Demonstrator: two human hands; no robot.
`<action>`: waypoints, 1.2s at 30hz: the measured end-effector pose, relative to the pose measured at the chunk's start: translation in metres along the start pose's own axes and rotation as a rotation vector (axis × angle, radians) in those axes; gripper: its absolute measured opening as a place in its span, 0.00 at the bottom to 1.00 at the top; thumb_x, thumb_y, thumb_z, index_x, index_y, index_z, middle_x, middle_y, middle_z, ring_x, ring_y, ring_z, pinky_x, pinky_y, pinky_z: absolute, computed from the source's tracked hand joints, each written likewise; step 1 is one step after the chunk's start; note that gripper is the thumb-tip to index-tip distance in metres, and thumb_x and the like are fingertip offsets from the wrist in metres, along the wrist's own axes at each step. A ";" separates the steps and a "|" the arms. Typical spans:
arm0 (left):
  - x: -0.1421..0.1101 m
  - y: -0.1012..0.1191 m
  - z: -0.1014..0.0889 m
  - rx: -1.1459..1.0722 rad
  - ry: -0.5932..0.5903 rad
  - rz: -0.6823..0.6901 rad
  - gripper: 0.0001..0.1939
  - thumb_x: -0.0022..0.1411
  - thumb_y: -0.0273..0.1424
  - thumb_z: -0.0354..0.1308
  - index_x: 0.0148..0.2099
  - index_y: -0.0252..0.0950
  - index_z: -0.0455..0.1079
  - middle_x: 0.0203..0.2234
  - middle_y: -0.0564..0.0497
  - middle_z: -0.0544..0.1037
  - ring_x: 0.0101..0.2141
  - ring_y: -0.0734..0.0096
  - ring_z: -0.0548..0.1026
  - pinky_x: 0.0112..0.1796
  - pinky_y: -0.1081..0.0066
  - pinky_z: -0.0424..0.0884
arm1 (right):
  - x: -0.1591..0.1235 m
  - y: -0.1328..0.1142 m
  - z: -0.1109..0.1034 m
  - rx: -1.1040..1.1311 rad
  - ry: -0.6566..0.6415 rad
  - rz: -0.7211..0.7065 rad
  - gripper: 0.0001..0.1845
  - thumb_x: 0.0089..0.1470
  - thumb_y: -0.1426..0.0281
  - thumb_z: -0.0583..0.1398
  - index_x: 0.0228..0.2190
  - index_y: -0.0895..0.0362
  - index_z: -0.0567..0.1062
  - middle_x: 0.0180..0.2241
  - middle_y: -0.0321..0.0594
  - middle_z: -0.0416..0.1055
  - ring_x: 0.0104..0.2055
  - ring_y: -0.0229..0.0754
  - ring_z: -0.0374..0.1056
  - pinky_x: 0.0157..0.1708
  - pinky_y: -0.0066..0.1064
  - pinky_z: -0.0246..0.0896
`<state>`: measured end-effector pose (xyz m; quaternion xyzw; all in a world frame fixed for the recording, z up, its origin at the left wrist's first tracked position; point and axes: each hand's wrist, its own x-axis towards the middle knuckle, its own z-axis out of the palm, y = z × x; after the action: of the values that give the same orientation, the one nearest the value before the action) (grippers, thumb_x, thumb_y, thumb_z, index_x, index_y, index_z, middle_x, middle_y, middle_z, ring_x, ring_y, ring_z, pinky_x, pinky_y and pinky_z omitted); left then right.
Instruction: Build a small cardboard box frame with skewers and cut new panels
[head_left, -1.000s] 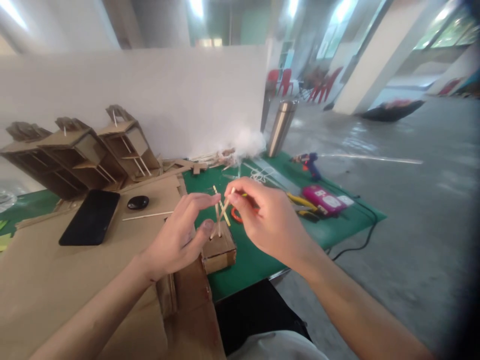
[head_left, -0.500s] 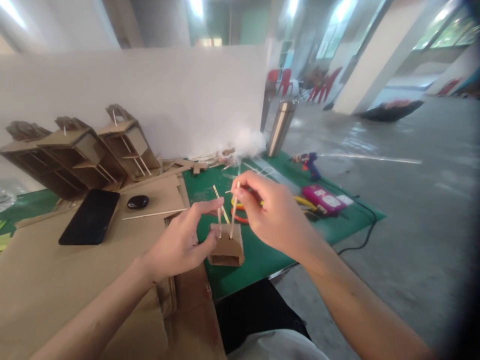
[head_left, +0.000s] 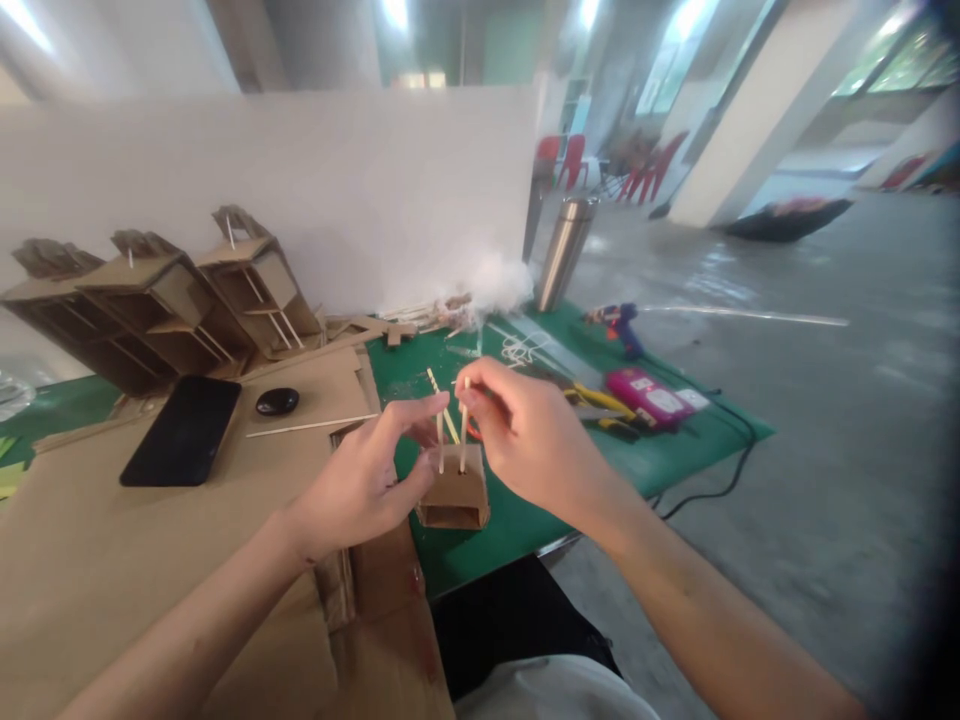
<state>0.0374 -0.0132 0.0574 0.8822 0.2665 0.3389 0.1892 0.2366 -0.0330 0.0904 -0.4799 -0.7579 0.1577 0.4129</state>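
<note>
A small cardboard box (head_left: 454, 492) with an open front slot stands at the green table's near edge. Two thin wooden sticks rise from holes in its top. My right hand (head_left: 517, 430) pinches the upper end of the right stick (head_left: 463, 440), which is nearly upright. My left hand (head_left: 375, 475) is at the box's left side, its thumb at the upper corner and the other fingers partly hidden behind. Its index fingertip lies at the top of the left stick (head_left: 441, 445). Behind the box a yellowish twisted stick (head_left: 433, 382) lies on the table.
Pliers with yellow handles (head_left: 611, 405), a pink box (head_left: 649, 395) and a glue gun (head_left: 621, 325) lie to the right. A steel flask (head_left: 564, 255) stands behind. At left are a phone (head_left: 180, 432), a mouse (head_left: 277, 401) and cardboard shelf models (head_left: 255, 280).
My right hand has shifted slightly left and down, bringing the right stick more upright. My left hand stays nearly in place at the box.
</note>
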 end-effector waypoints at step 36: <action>-0.008 -0.027 0.009 -0.037 -0.229 0.004 0.62 0.52 0.32 0.70 0.71 0.50 0.26 0.57 0.38 0.64 0.52 0.49 0.72 0.48 0.47 0.75 | -0.016 0.026 0.018 0.335 -0.102 0.055 0.12 0.66 0.65 0.51 0.31 0.56 0.67 0.32 0.38 0.67 0.34 0.39 0.65 0.33 0.29 0.60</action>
<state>0.0291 0.0017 0.0332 0.9120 0.2349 0.2414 0.2341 0.2418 -0.0313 0.0554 -0.4163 -0.7275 0.3170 0.4438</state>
